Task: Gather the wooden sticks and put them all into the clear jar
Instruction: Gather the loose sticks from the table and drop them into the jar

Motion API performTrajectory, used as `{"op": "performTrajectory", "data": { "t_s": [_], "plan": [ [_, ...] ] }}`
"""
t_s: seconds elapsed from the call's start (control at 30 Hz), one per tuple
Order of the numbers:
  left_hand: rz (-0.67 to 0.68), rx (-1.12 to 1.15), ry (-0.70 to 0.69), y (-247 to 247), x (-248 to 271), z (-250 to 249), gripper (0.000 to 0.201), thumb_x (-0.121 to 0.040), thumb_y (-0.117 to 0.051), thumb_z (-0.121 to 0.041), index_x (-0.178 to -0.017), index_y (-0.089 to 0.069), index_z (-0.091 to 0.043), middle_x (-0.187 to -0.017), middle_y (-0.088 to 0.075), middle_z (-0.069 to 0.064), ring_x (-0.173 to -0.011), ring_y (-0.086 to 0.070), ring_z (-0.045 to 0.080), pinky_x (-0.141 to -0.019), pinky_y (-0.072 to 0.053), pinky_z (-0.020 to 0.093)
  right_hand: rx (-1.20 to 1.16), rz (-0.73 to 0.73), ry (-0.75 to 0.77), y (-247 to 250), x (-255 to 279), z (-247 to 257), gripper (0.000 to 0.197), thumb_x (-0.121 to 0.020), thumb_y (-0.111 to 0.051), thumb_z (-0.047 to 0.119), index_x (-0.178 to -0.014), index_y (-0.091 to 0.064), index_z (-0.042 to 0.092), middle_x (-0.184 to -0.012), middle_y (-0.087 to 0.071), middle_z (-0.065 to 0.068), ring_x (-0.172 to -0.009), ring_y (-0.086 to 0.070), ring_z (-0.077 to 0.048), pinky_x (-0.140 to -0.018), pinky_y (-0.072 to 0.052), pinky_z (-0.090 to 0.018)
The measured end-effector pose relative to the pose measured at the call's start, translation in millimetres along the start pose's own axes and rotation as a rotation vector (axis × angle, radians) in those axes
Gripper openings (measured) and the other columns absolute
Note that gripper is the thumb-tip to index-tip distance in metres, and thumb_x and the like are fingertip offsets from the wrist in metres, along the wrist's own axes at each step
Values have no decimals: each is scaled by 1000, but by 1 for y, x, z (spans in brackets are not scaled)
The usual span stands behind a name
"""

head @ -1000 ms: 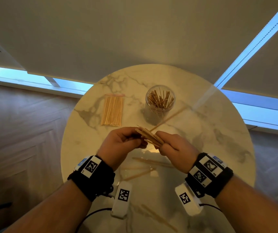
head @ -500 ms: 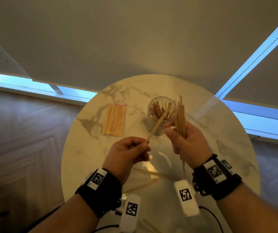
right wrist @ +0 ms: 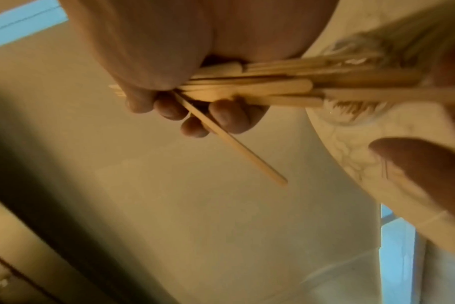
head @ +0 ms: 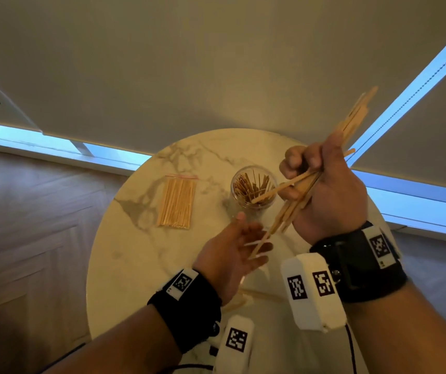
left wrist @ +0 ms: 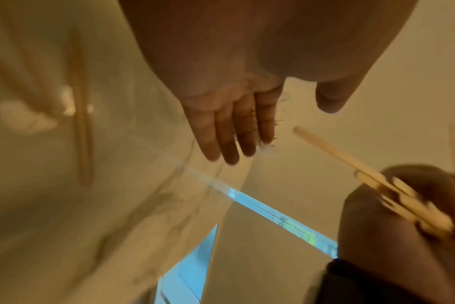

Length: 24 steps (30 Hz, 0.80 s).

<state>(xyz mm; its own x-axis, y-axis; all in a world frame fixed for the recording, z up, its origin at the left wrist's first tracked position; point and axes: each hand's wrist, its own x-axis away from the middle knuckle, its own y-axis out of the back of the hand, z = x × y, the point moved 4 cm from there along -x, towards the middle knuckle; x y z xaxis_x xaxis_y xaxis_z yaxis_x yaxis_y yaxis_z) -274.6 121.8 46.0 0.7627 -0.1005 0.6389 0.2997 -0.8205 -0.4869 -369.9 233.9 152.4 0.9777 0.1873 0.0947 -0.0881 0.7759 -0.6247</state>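
Note:
My right hand (head: 294,179) is raised to the right of the clear jar (head: 234,190) and grips a bundle of flat wooden sticks (head: 351,120). The bundle slants from upper right down toward my left hand (head: 246,238). One stick pokes out sideways over the jar's mouth. In the right wrist view my fingers (right wrist: 195,115) curl round the bundle (right wrist: 273,88). My left hand is open, with straight fingers (left wrist: 234,139) and nothing held. It sits just below the bundle's lower ends (left wrist: 338,156). The jar holds several sticks standing upright.
A clear packet of thin sticks (head: 177,203) lies on the round marble table (head: 135,265), left of the jar. Loose sticks (head: 262,295) lie near the front edge, under my wrists. A blind and window strips stand behind the table; wooden floor lies to the left.
My left hand let go of the single stick it pinched, opened and dropped lower. My right hand rose to the right, and the bundle went from upright to slanted.

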Motion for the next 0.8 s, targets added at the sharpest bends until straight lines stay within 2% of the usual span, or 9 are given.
{"op": "performTrajectory", "data": {
  "t_s": [0.07,0.13,0.23,0.3,0.4,0.47,0.57,0.7,0.8],
  "plan": [
    [81,177,120,-12,4,2,66,-101,-45,-57,-133,-60,-2,-131,-67,25,-121,-66,40,-112,-44,55,-45,4,-17,-4,-1,-2,50,-106,-34,54,-72,-42,18,-63,-41,-1,-57,-41,-14,-46,-32,-25],
    [137,276,132,-22,6,-5,70,-101,-43,-58,-139,-57,-1,-135,-64,27,-120,-66,40,-112,-44,54,-44,19,24,-8,-2,-5,46,-104,-38,51,-74,-44,17,-59,-36,1,-53,-39,-15,-50,-37,-27],
    [137,381,124,-33,3,-17,64,-102,-46,-51,-141,-56,-1,-133,-64,26,-114,-67,36,-97,-55,47,-54,151,123,-17,-1,-6,32,-100,-42,40,-85,-46,11,-56,-36,3,-52,-42,-15,-59,-45,-31],
    [112,408,125,-35,0,-22,59,-103,-50,-45,-142,-56,-1,-119,-69,21,-106,-70,32,-87,-61,43,-40,280,157,-22,1,-4,28,-100,-44,35,-93,-50,9,-57,-37,3,-51,-42,-14,-59,-43,-30],
    [130,387,93,-37,-2,-27,44,-102,-54,-39,-124,-68,-3,-101,-72,13,-90,-72,23,-78,-63,35,53,423,163,-28,4,-1,27,-100,-57,38,-99,-61,12,-60,-35,-1,-51,-43,-15,-58,-40,-30],
    [177,403,36,-40,-1,-30,33,-98,-59,-34,-108,-73,-6,-99,-74,13,-87,-72,22,-76,-63,32,136,474,149,-31,7,-2,26,-97,-64,40,-97,-65,15,-62,-41,-1,-54,-48,-19,-58,-39,-35],
    [248,449,-8,-45,1,-33,34,-94,-57,-33,-110,-74,-8,-120,-70,19,-105,-72,29,-91,-57,39,277,516,157,-35,13,-7,23,-93,-71,38,-94,-65,16,-68,-58,4,-58,-53,-25,-59,-43,-37],
    [259,519,7,-38,0,-30,36,-102,-45,-19,-98,-78,-4,-112,-71,21,-104,-71,33,-88,-60,41,401,447,159,-33,17,-9,25,-90,-74,43,-90,-64,20,-62,-56,1,-51,-49,-25,-57,-42,-38],
    [255,483,13,-34,-2,-25,30,-101,-50,-21,-112,-73,-5,-125,-65,21,-132,-57,36,-118,-37,48,522,440,181,-32,18,-11,29,-88,-74,47,-85,-65,20,-62,-59,-5,-52,-52,-27,-59,-45,-35]
  ]
}}
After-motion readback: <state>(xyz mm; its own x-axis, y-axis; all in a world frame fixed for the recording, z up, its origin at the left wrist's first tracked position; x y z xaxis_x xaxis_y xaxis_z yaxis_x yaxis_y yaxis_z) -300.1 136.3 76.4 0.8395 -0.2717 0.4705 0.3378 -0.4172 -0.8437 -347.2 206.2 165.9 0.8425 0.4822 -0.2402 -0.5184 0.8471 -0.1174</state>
